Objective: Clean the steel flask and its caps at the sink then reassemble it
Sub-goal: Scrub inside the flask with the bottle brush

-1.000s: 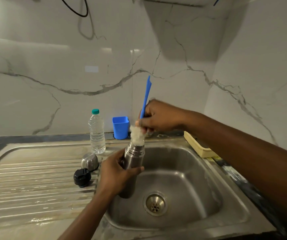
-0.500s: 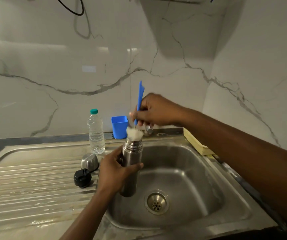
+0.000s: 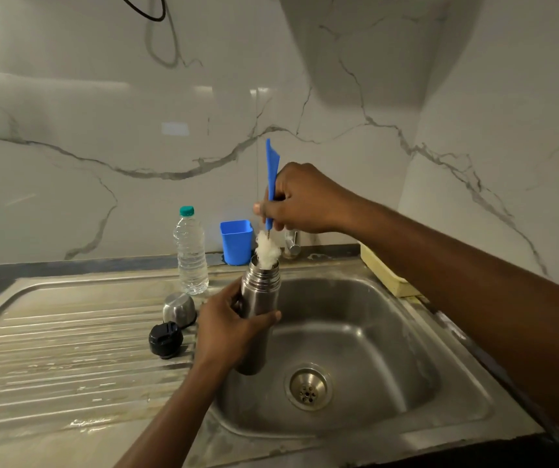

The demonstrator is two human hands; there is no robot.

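My left hand (image 3: 227, 327) grips the steel flask (image 3: 260, 292) upright over the left side of the sink basin (image 3: 372, 349). My right hand (image 3: 300, 199) holds the blue handle of a bottle brush (image 3: 272, 173) above the flask. The brush's white bristles (image 3: 267, 249) stick partly out of the flask's open mouth. On the draining board lie the steel cup cap (image 3: 178, 309) and the black inner cap (image 3: 165, 339), just left of my left hand.
A clear water bottle (image 3: 190, 255) with a green lid and a blue plastic cup (image 3: 236, 242) stand at the back wall. A tap (image 3: 292, 243) shows behind the brush. A yellow sponge block (image 3: 384, 271) lies at the sink's right rim. The drain (image 3: 308, 386) sits mid-basin.
The brush went down into the flask half a second ago and has come back up, so more white bristle shows now. The flask stays upright in my left hand.
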